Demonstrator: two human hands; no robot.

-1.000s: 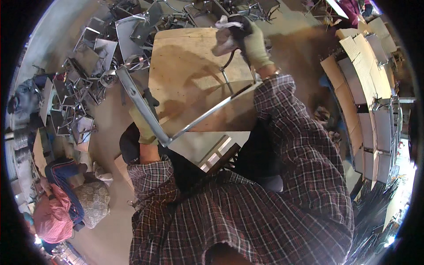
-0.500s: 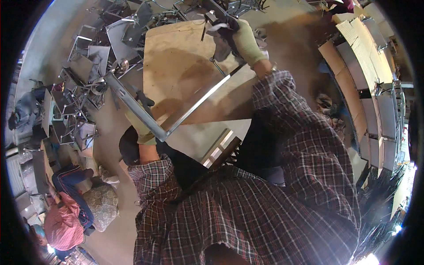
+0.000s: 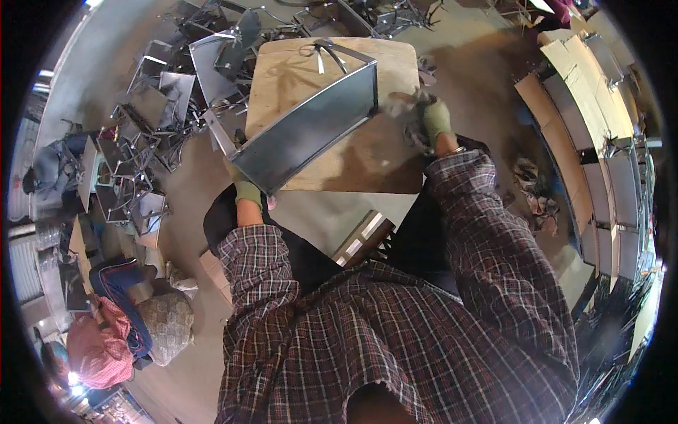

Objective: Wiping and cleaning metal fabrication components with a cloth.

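A grey sheet-metal panel [image 3: 311, 116] with raised edges and thin metal bars at its far end is tilted over a wooden board [image 3: 381, 159]. My left hand [image 3: 244, 185], in a pale glove with dark fingers, is closed on the panel's near left end; the panel partly hides its fingers. My right hand [image 3: 436, 120], gloved alike, is off the board's right edge, apart from the panel. It holds a grey rag [image 3: 406, 113], blurred by motion.
Similar metal pieces [image 3: 152, 99] lie heaped at the left and far side. Flat panels and cardboard [image 3: 565, 134] are stacked at right. A person in a red shirt [image 3: 102, 339] sits low at left, beside a patterned sack [image 3: 164, 325]. A brown box [image 3: 364, 237] is between my legs.
The panel has turned from edge-on to show its broad face. My right hand has moved right and nearer with the rag, away from the panel's far end. My left hand keeps its hold.
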